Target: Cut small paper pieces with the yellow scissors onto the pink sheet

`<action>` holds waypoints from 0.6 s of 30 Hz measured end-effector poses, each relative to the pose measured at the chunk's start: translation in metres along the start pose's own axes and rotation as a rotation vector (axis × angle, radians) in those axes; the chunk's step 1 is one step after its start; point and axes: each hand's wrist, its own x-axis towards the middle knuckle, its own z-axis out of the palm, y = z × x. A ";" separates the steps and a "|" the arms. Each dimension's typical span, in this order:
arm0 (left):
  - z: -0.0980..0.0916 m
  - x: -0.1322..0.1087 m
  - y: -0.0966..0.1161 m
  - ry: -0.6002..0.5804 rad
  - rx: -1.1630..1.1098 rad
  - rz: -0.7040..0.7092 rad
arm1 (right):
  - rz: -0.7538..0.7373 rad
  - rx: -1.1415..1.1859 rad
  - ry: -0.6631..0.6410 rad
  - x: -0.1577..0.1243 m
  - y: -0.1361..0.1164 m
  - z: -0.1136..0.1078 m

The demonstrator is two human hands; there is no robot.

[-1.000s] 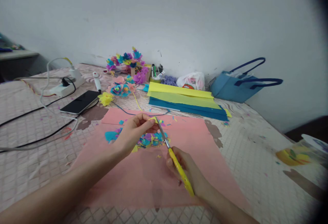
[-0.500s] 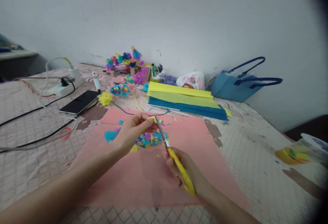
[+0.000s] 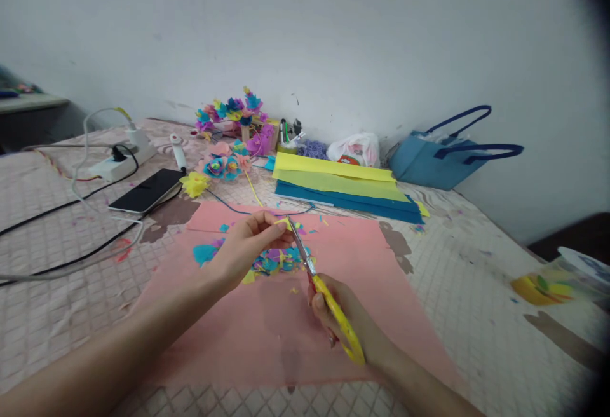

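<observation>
Between the thumb and fingers of my left hand is a small piece of yellow paper. My right hand grips a pair of scissors with yellow and red handles. The blades point up and away, their tips meeting the yellow paper at my left fingertips. Below both hands lies a large pink sheet. On it, partly behind my left hand, sits a heap of blue, purple and yellow paper scraps.
Yellow and blue paper sheets lie beyond the pink sheet. Paper flowers, a phone and a corded power strip stand left. A blue bag leans near the wall; a clear tub is at right.
The scissor handles have shifted very slightly in my right hand. My left hand stays in place with the yellow paper, and the rest looks the same.
</observation>
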 end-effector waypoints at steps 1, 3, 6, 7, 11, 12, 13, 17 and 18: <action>0.000 0.000 0.000 0.000 0.002 0.000 | 0.013 0.013 -0.002 0.000 0.000 0.000; 0.000 0.000 0.000 0.000 0.007 -0.001 | 0.047 0.048 -0.012 0.001 0.001 0.000; 0.000 0.000 0.001 0.000 0.014 -0.003 | 0.078 0.088 -0.024 0.001 0.002 0.001; 0.000 0.000 0.001 -0.003 0.017 0.000 | 0.081 0.096 -0.022 0.001 0.002 0.002; 0.000 -0.001 0.002 -0.005 0.023 0.001 | 0.098 0.129 -0.013 0.001 0.001 0.002; 0.000 -0.001 0.002 -0.002 0.023 -0.001 | 0.099 0.137 -0.011 0.001 0.000 0.002; 0.000 -0.001 0.002 0.000 0.024 -0.002 | 0.097 0.146 -0.009 0.001 0.000 0.002; -0.001 -0.001 0.001 0.003 0.025 0.004 | 0.108 0.155 -0.017 0.002 0.001 0.002; -0.001 -0.001 0.000 0.007 0.027 0.005 | 0.119 0.152 -0.015 0.003 0.003 0.002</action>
